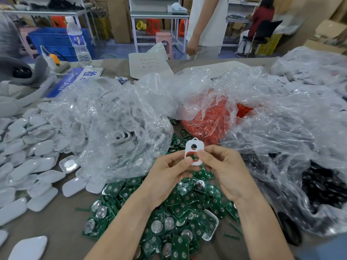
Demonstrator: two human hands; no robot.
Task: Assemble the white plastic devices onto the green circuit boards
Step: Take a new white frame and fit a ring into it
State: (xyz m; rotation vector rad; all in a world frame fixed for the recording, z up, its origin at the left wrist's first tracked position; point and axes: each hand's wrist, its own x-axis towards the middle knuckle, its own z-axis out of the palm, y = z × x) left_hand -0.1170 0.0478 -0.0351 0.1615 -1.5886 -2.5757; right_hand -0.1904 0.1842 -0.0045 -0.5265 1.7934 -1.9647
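A white plastic device shell [191, 147] with a round hole near its top and a red ring in its lower opening is held upright over the table. My left hand [169, 175] pinches its lower left edge and my right hand [223, 171] pinches its lower right edge, thumbs on the front. Below my hands lies a heap of green circuit boards [180, 218], several with silver coin cells. A loose white shell [210, 226] lies face down on that heap.
White back covers [37, 166] spread over the left of the table. Clear bags hold white shells [112, 119], red parts [212, 119] and black parts [323, 186]. A water bottle [78, 40] and a blue sign [73, 79] stand at the back left. A person stands beyond the table.
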